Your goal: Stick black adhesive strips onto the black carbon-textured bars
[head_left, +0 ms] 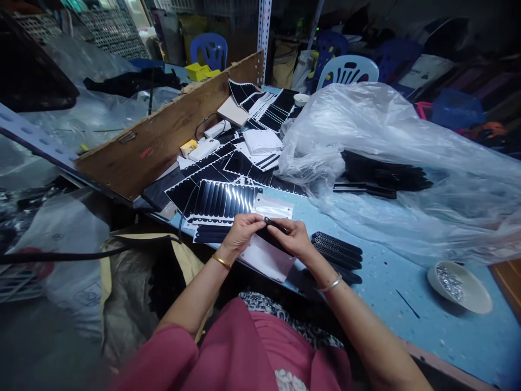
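Note:
A black strip [272,222] with a rounded, holed end is held between my hands over the table's near edge. My left hand [244,228] is closed, its thumb and fingertips pinching at the strip's end. Fingers of my right hand [293,237] wrap round its body, hiding much of it. Just beyond lies a sheet of glossy black strips [226,200] with rounded ends. White paper [266,258] sits below my hands. To the right of my right hand rests a pile of black strips [336,250], some with a patterned surface.
A clear plastic bag [345,119] with black pieces inside spreads over the table's right side. A white bowl [472,293] of small shiny metal parts stands near the right edge. A wooden board [163,136] borders the left. An open sack [126,293] stands below.

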`<state>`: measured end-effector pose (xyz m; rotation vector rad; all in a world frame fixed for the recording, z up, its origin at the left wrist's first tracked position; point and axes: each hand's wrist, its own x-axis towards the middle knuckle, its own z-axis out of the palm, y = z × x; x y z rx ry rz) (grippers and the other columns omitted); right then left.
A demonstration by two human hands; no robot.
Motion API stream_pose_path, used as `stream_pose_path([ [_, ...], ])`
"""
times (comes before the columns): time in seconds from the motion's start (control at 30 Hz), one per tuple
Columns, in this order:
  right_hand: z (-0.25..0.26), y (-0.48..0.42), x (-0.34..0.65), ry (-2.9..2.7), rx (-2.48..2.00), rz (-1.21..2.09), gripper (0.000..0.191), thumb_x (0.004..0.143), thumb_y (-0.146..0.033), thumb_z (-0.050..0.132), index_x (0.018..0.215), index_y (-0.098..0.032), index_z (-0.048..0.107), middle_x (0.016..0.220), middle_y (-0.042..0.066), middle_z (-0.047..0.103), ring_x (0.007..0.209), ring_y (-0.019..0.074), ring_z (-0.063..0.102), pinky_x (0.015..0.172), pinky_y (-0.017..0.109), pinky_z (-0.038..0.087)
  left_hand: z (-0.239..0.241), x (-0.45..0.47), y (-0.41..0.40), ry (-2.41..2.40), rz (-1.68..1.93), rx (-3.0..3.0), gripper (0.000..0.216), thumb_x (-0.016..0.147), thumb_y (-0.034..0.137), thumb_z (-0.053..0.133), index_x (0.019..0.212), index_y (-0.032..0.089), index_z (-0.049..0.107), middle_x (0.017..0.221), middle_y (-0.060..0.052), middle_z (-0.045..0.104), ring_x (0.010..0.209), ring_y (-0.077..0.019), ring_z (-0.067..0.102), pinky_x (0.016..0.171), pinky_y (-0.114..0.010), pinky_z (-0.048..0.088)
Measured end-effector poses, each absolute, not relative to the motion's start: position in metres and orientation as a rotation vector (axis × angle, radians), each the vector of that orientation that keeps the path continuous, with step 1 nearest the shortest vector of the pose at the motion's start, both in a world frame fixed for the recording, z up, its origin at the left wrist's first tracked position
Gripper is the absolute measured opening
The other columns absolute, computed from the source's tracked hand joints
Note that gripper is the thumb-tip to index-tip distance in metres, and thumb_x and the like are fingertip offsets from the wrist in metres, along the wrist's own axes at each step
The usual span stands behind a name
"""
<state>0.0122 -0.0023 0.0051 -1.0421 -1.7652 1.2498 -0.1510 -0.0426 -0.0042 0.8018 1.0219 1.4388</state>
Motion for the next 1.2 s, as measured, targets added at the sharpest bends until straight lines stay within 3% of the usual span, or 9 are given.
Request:
stream_pose_path([
  [0.27,0.002,0.003,0.012,-1.406,-1.117,1.543,0.027,0.071,-0.042,0.072,0.067,-0.015,0.073,0.060,0.001,0.068,0.061,0.0161,0.062,0.057,0.027,0.047,-0.002,-0.147,-0.042,1.079,1.418,0.851,0.015,0.063,0.025,0.080,0.070,0.013,0.073,0.068,-0.002,0.068,0.066,-0.0127,0.058,0.069,-0.025,0.044],
  [0.4,0.018,0.025,0.037,-1.006,-1.118,1.469,0.038,0.071,-0.050,0.073,0.083,-0.014,0.069,0.063,0.003,0.069,0.061,0.0189,0.067,0.052,0.029,0.053,-0.014,-0.154,-0.037,1.255,1.440,0.937,0.016,0.068,0.028,0.074,0.067,0.013,0.068,0.061,0.000,0.062,0.059,-0.0112,0.053,0.060,-0.023,0.040],
  [0.57,0.050,0.033,0.112,-0.966,-1.057,1.104,0.038,0.077,-0.052,0.071,0.090,-0.017,0.066,0.061,-0.002,0.063,0.059,0.0169,0.068,0.051,0.028,0.056,-0.034,-0.168,-0.028,1.884,1.191,1.470,0.013,0.077,0.024,0.059,0.070,0.015,0.067,0.060,-0.003,0.062,0.058,-0.0167,0.055,0.059,-0.027,0.040],
  [0.73,0.045,-0.012,0.161,-1.518,-1.335,0.635,0.023,0.075,-0.040,0.075,0.078,-0.018,0.071,0.063,0.001,0.067,0.055,0.0145,0.063,0.052,0.027,0.051,-0.015,-0.164,-0.031,2.183,0.970,1.945,0.030,0.076,0.021,0.061,0.103,0.010,0.069,0.087,-0.016,0.071,0.083,-0.0300,0.065,0.077,-0.041,0.047],
  [0.8,0.034,-0.034,0.164,-1.778,-1.319,0.497,0.018,0.077,-0.037,0.073,0.079,-0.019,0.072,0.068,0.004,0.069,0.059,0.0158,0.063,0.056,0.029,0.051,0.000,-0.146,-0.038,2.088,1.136,1.953,0.028,0.078,0.027,0.065,0.101,0.012,0.070,0.093,-0.016,0.072,0.085,-0.0291,0.066,0.080,-0.041,0.048],
  [0.87,0.025,-0.053,0.160,-1.952,-1.245,0.419,0.016,0.083,-0.034,0.068,0.083,-0.019,0.073,0.070,0.006,0.069,0.062,0.0162,0.062,0.058,0.029,0.050,0.015,-0.118,-0.048,1.787,1.235,1.869,0.025,0.077,0.033,0.069,0.093,0.014,0.071,0.084,-0.011,0.073,0.074,-0.0223,0.066,0.072,-0.034,0.050],
  [0.97,0.017,-0.070,0.153,-2.096,-1.165,0.399,0.019,0.090,-0.031,0.059,0.089,-0.017,0.072,0.071,0.007,0.066,0.062,0.0158,0.059,0.057,0.029,0.048,0.026,-0.070,-0.058,1.284,1.033,1.560,0.023,0.074,0.036,0.073,0.081,0.014,0.071,0.067,-0.005,0.070,0.056,-0.0143,0.061,0.055,-0.025,0.047],
  [1.07,0.014,-0.075,0.155,-2.152,-1.119,0.417,0.021,0.091,-0.030,0.058,0.095,-0.016,0.072,0.076,0.008,0.067,0.066,0.0164,0.061,0.061,0.030,0.051,0.025,-0.037,-0.058,1.017,0.842,1.240,0.025,0.076,0.037,0.071,0.071,0.013,0.067,0.059,-0.004,0.066,0.053,-0.0130,0.061,0.053,-0.023,0.047],
  [1.2,0.012,-0.072,0.179,-2.056,-1.088,0.382,0.030,0.086,-0.033,0.065,0.112,-0.017,0.067,0.099,0.012,0.071,0.088,0.0218,0.068,0.075,0.036,0.057,0.018,-0.026,-0.050,0.987,0.839,1.012,0.025,0.074,0.035,0.074,0.067,0.012,0.066,0.057,-0.004,0.067,0.050,-0.0117,0.061,0.051,-0.021,0.044],
])
